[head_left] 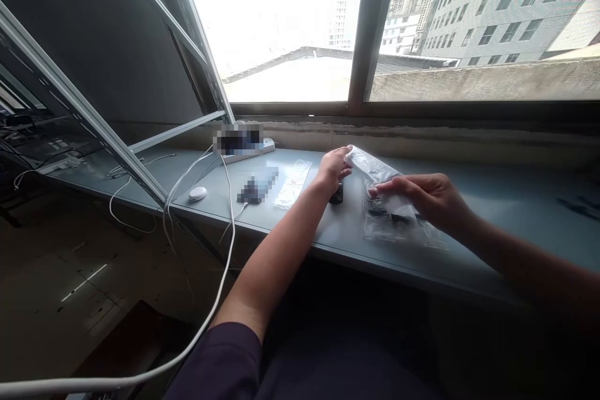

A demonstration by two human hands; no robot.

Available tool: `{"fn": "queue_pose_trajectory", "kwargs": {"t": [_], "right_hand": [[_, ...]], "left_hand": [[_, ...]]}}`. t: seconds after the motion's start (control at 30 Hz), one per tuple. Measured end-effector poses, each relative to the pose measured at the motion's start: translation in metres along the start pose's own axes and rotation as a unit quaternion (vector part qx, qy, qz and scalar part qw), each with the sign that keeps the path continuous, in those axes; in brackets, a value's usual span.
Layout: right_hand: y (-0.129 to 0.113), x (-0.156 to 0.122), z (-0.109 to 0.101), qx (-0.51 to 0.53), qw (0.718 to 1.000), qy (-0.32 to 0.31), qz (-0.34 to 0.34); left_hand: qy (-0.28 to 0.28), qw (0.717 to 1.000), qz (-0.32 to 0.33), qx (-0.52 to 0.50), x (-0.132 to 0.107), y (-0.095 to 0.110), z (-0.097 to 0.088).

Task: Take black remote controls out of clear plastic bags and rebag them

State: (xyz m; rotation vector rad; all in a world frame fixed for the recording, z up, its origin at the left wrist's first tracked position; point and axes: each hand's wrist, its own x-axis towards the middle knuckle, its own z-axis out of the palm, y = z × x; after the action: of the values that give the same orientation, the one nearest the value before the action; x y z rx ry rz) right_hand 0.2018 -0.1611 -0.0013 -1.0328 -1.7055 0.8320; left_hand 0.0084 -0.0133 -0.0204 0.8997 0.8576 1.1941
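Observation:
A clear plastic bag (375, 165) stretches between my hands above the grey table. My left hand (334, 165) pinches its far left corner. Closer to me, my right hand (431, 197) grips the bag's other side between thumb and fingers. Below the right hand lies more clear plastic packaging (382, 231) with dark items in it, whose kind I cannot make out. Under my left hand a black object (336, 194) is partly hidden by the wrist.
Another clear bag (294, 184) lies left of my forearm. Beyond it are a blurred-out device (257, 186) with a cable, a white round case (197, 194) and a power strip (248, 153). A white cable (231, 250) loops past the table edge (262, 230). Metal frame bars (89, 103) slant at left.

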Motion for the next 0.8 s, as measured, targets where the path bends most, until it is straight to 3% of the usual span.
{"fn": "queue_pose_trajectory", "kwargs": {"t": [0.2,0.37,0.5,0.63,0.7,0.8], "right_hand": [[-0.007,-0.006,0.001,-0.060,0.997,0.012,-0.049],[-0.013,-0.008,0.006,-0.055,0.996,0.026,-0.059],[-0.012,-0.007,0.008,-0.050,0.995,0.025,-0.077],[-0.007,-0.005,0.007,-0.057,0.995,0.017,-0.077],[-0.003,-0.004,0.007,-0.061,0.995,0.005,-0.077],[0.001,-0.003,0.007,-0.067,0.995,-0.014,-0.076]], "left_hand": [[-0.021,0.999,-0.022,-0.012,0.001,-0.003,0.003],[-0.024,0.999,-0.014,0.035,0.000,-0.004,0.002],[0.026,0.985,0.092,0.143,-0.005,-0.003,-0.002],[0.045,0.941,0.235,0.239,-0.011,-0.002,-0.005],[0.037,0.925,0.253,0.280,-0.012,-0.005,-0.005],[0.026,0.915,0.228,0.333,-0.010,-0.011,-0.007]]}}
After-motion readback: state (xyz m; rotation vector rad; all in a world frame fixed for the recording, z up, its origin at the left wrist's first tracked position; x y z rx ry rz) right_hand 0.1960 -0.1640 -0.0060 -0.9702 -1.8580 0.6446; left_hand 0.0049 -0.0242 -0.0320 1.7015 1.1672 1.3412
